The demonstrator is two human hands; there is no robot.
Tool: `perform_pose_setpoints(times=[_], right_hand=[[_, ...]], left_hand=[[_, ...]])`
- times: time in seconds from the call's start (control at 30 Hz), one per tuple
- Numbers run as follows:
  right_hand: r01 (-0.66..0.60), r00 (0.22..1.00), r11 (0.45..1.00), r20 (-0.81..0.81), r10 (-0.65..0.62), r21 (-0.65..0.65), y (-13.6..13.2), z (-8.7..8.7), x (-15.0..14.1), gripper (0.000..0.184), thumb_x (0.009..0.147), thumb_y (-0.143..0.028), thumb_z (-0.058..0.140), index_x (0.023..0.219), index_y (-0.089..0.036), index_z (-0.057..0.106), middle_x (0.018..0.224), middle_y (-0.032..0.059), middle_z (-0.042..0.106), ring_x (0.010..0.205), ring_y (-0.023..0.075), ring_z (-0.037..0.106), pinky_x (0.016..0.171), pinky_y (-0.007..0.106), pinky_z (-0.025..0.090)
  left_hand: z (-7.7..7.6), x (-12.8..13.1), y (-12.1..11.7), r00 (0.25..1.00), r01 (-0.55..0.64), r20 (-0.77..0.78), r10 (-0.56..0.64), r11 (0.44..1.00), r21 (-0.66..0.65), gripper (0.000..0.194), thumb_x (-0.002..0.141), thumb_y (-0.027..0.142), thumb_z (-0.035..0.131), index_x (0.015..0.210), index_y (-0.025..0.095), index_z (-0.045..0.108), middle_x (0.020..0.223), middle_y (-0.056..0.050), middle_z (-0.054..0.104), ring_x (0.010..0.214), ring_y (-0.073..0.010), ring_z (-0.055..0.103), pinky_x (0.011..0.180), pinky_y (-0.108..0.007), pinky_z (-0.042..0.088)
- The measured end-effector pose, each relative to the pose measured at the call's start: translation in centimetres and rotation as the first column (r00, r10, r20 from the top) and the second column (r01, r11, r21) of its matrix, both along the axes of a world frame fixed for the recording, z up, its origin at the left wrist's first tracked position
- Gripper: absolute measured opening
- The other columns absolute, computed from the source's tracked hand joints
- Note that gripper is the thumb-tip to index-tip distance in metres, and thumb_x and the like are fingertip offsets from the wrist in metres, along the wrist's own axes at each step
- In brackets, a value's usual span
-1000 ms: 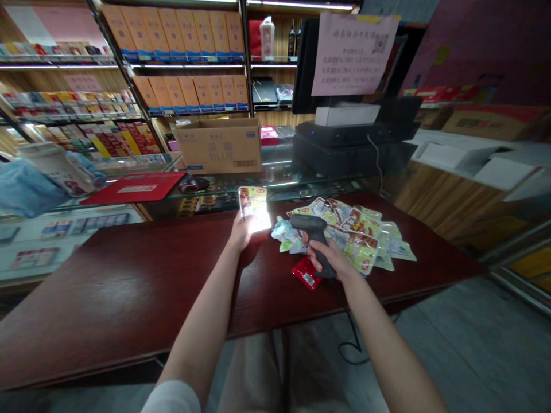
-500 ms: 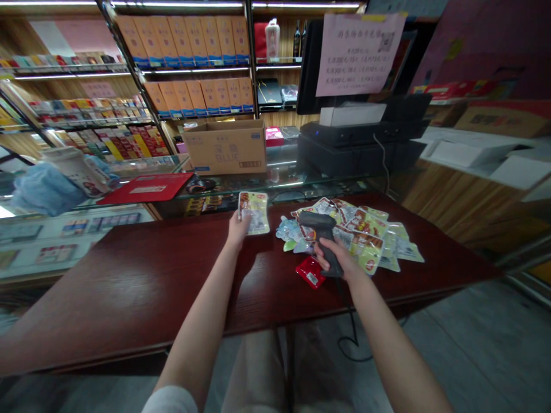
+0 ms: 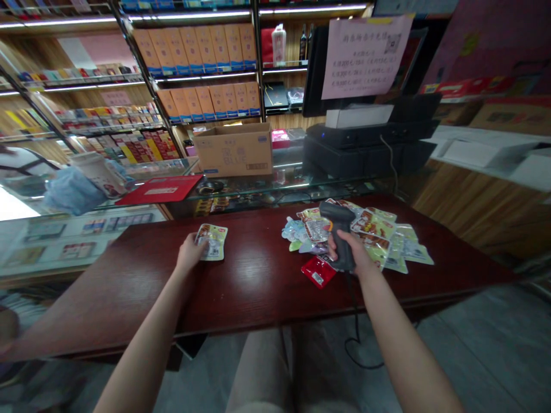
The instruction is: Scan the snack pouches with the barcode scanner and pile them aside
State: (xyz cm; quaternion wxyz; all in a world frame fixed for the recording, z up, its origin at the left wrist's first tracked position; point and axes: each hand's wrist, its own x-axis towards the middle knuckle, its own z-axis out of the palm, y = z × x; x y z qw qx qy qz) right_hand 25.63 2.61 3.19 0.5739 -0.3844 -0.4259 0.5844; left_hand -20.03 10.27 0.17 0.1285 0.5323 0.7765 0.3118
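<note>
My left hand (image 3: pixel 192 251) is closed on the edge of a pale green snack packet (image 3: pixel 215 242), low over the left half of the dark red table (image 3: pixel 253 298). Whether the packet touches the wood I cannot tell. In my right hand (image 3: pixel 353 248) is a black barcode scanner (image 3: pixel 340 215), its head pointing left, fingers wrapped round the handle. Behind and beneath the scanner lies a pile of several snack packets (image 3: pixel 381 226), partly covered by it. A small red packet (image 3: pixel 317 272) and some light blue packets (image 3: pixel 294 229) lie at the pile's left side.
A glass counter (image 3: pixel 284 186) runs behind the table, bearing an open cardboard box (image 3: pixel 235 152), a red mat (image 3: pixel 160 189) and a black cash register (image 3: pixel 365 150). A blue cloth (image 3: pixel 74 192) lies at the left. The scanner's cable (image 3: pixel 357 327) hangs over the front edge.
My left hand has carried the snack packet leftward and nearer to me, away from the pile. The scanner in my right hand has shifted slightly and its head has turned a little. The view has shifted somewhat.
</note>
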Motion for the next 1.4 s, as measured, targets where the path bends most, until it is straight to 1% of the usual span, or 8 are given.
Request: perform_pose_setpoints(times=[0.3,0.43,0.6,0.83,1.03,1.13,1.27,1.4], right_hand=[[0.072,0.957,0.997,0.279,-0.075,0.021,0.3,2.2,2.4,0.034,0.068,-0.05,0.078,0.075,-0.021,0.061,0.059,-0.0003,0.058,0.048,0.013,0.05,0.044,0.026,0.04],[0.221,0.881,0.972,0.412,-0.234,0.08,1.9,3.3,5.2,0.03,0.068,-0.048,0.075,0.076,-0.021,0.067,0.066,0.005,0.066,0.055,0.017,0.055,0.046,0.028,0.042],[0.378,0.828,0.92,0.407,-0.385,0.103,5.2,3.7,9.1,0.035,0.064,-0.046,0.071,0.086,-0.019,0.071,0.073,0.0068,0.071,0.061,0.0201,0.062,0.05,0.029,0.047],[0.46,0.824,0.884,0.41,-0.39,-0.084,7.4,2.1,10.4,0.027,0.062,-0.04,0.07,0.076,-0.017,0.066,0.054,0.0014,0.059,0.043,0.014,0.05,0.038,0.026,0.039],[0.419,0.855,0.898,0.39,-0.342,-0.133,7.2,0.9,9.6,0.025,0.064,-0.038,0.071,0.078,-0.018,0.066,0.06,0.0027,0.066,0.047,0.0153,0.057,0.04,0.026,0.044],[0.413,0.86,0.904,0.375,-0.346,-0.114,7.1,0.2,9.0,0.025,0.064,-0.039,0.072,0.077,-0.018,0.067,0.06,0.0026,0.066,0.047,0.0153,0.057,0.04,0.025,0.044],[0.406,0.859,0.91,0.376,-0.348,-0.086,6.8,-0.3,7.8,0.025,0.063,-0.039,0.072,0.074,-0.017,0.068,0.058,0.002,0.066,0.046,0.0145,0.056,0.04,0.024,0.043],[0.365,0.882,0.926,0.353,-0.312,-0.094,6.3,-0.3,6.5,0.023,0.063,-0.038,0.071,0.072,-0.018,0.07,0.059,0.0037,0.068,0.048,0.0156,0.058,0.041,0.025,0.046]], left_hand=[[-0.3,-2.4,-0.4,0.985,-0.069,-0.163,0.049,0.99,-0.122,0.048,0.081,0.038,0.057,0.121,0.013,0.063,0.117,-0.022,0.072,0.113,-0.0401,0.067,0.091,-0.045,0.051],[-0.1,-1.6,-1.0,0.959,-0.145,-0.254,0.124,0.987,-0.065,0.054,0.084,0.041,0.053,0.127,0.011,0.062,0.127,-0.027,0.064,0.118,-0.0445,0.06,0.095,-0.052,0.047],[0.8,0.9,-2.4,0.878,-0.225,-0.409,0.25,0.968,0.108,0.056,0.092,0.042,0.041,0.132,0.007,0.059,0.138,-0.031,0.051,0.126,-0.0486,0.047,0.099,-0.06,0.038],[2.2,7.4,-2.3,0.924,0.176,-0.372,-0.087,0.961,0.215,0.037,0.092,0.034,0.045,0.12,0.017,0.064,0.128,-0.018,0.059,0.122,-0.0391,0.049,0.104,-0.057,0.037],[-0.2,16.6,-1.1,0.792,0.605,-0.138,-0.595,0.734,0.308,0.032,0.09,0.036,0.055,0.117,0.02,0.064,0.119,-0.015,0.062,0.113,-0.0326,0.058,0.103,-0.05,0.045],[-1.1,21.1,-0.2,0.728,0.659,-0.039,-0.685,0.681,0.319,0.038,0.087,0.042,0.06,0.119,0.02,0.063,0.12,-0.016,0.062,0.115,-0.0333,0.059,0.105,-0.05,0.044],[-2.0,25.0,1.5,0.756,0.611,0.05,-0.653,0.731,0.302,0.054,0.082,0.05,0.068,0.124,0.017,0.06,0.129,-0.022,0.058,0.124,-0.0397,0.055,0.109,-0.055,0.038],[-3.2,25.9,2.7,0.771,0.588,0.095,-0.63,0.761,0.275,0.054,0.076,0.055,0.073,0.115,0.018,0.064,0.128,-0.022,0.06,0.126,-0.0421,0.054,0.112,-0.056,0.034]])
